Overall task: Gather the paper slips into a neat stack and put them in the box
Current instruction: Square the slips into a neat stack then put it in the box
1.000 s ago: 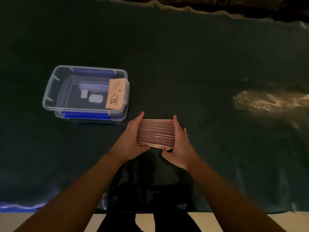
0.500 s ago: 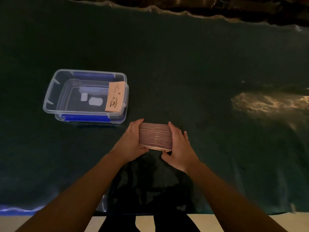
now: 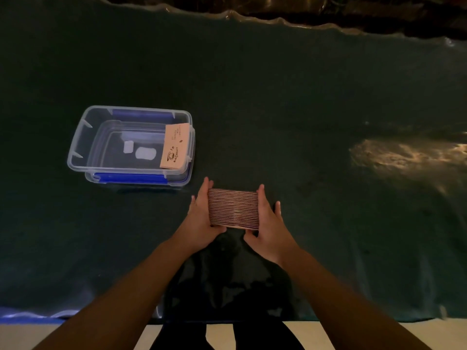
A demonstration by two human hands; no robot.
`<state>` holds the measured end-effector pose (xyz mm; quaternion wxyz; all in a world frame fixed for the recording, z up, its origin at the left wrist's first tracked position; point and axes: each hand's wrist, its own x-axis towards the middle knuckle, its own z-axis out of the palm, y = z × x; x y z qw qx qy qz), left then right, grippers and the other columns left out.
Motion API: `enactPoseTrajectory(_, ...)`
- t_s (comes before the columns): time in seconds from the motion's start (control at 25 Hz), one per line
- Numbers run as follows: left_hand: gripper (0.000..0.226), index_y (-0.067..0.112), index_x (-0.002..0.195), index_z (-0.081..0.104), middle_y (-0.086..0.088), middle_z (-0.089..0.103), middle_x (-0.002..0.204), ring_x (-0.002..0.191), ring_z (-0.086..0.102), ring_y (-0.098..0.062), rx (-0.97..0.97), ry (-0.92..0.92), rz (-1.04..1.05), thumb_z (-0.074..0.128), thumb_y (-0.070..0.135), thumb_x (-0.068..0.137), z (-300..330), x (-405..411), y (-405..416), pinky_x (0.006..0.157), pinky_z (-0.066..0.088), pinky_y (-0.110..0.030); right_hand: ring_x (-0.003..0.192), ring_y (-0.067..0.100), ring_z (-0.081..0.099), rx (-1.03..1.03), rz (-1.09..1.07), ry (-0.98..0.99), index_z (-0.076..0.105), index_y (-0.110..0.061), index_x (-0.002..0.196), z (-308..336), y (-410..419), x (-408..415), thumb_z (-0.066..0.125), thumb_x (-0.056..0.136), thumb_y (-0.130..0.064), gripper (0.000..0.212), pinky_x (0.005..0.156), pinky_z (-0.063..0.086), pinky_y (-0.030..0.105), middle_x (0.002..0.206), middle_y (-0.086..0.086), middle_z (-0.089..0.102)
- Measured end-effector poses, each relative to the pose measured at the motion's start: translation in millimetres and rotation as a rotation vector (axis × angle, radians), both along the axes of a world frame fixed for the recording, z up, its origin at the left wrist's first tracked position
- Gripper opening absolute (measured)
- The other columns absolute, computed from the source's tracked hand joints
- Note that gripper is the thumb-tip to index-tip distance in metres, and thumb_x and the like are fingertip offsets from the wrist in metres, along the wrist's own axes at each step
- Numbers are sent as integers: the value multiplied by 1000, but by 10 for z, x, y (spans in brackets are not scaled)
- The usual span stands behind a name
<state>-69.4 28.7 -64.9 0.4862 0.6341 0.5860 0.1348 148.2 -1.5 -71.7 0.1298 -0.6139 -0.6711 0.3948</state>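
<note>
A thick stack of tan paper slips (image 3: pixel 233 207) stands on its edge on the dark green table cover, its layered edges facing up. My left hand (image 3: pixel 199 218) presses flat against its left side and my right hand (image 3: pixel 267 223) against its right side, squeezing it between the palms. To the upper left sits a clear plastic box (image 3: pixel 75 150) with blue clips. One printed tan slip (image 3: pixel 174 149) leans inside against the box's right wall.
The dark green cover (image 3: pixel 278 109) spans the whole table, with a bright glare patch (image 3: pixel 404 155) at the right. The table's near edge runs along the bottom, with pale floor and dark legs below it. The wavy far edge lies at the top.
Both hands have squared the stack: its edges look more even and the hands sit flatter against its sides. The stack stays in the same spot by the box's near right corner.
</note>
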Motion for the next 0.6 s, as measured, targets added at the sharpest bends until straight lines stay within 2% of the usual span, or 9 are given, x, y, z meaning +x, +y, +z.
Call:
enactPoseTrajectory(0.04, 141, 23, 166, -19, 1, 11, 175, 161, 11, -21, 9, 10, -1, 91, 24, 77, -5, 12, -3, 131, 5, -48, 162, 11, -2, -12, -8, 7, -29, -30, 163, -7, -14, -5, 67, 92, -24, 120, 131, -16, 48, 179, 2, 16)
enactPoseTrajectory(0.12, 143, 26, 165, -22, 0, 9, 175, 162, 8, -26, -39, -26, 22, 91, 26, 77, 7, 23, 6, 131, 10, -54, 151, 0, -15, -53, -21, 34, -30, -34, 163, 4, -14, -4, 68, 93, -23, 120, 129, -17, 46, 179, 0, 11)
enactPoseTrajectory(0.2, 144, 32, 164, -24, 1, 10, 175, 161, 16, -21, -73, -74, 37, 91, 28, 77, 31, 14, 10, 127, 23, -42, 143, -4, -24, -62, -28, 45, -31, -38, 161, 14, -14, 7, 69, 95, -24, 121, 129, -14, 45, 180, -4, 7)
enactPoseTrajectory(0.28, 145, 36, 162, -27, -1, 15, 174, 156, 24, -15, -86, -64, 22, 90, 28, 78, 47, 7, 10, 120, 28, -32, 138, -11, -26, -67, -27, 22, -31, -37, 161, 9, -16, 7, 69, 94, -24, 121, 127, -13, 44, 179, -5, 6)
enactPoseTrajectory(0.44, 146, 36, 158, -35, -4, 17, 174, 156, 29, -21, -106, -41, -11, 88, 24, 81, 79, 10, 25, 120, 28, -35, 128, -24, -21, -77, -27, -21, -27, -32, 163, 3, -2, -8, 69, 90, -28, 121, 122, -15, 41, 179, -1, 3)
enactPoseTrajectory(0.52, 144, 39, 157, -35, -2, 15, 175, 158, 25, -21, -67, -22, -45, 87, 23, 82, 84, 21, 62, 127, 27, -45, 146, -10, -22, -48, -18, -51, -25, -27, 164, -7, 38, -6, 68, 89, -32, 120, 123, -17, 38, 179, 5, 6)
enactPoseTrajectory(0.6, 140, 40, 161, -28, -2, 15, 175, 159, 23, -22, -58, 3, -61, 87, 19, 83, 84, 5, 82, 127, 28, -52, 163, 15, -8, -24, 11, -79, -23, -24, 165, -50, 50, -6, 69, 88, -31, 121, 125, -18, 37, 178, 9, 10)
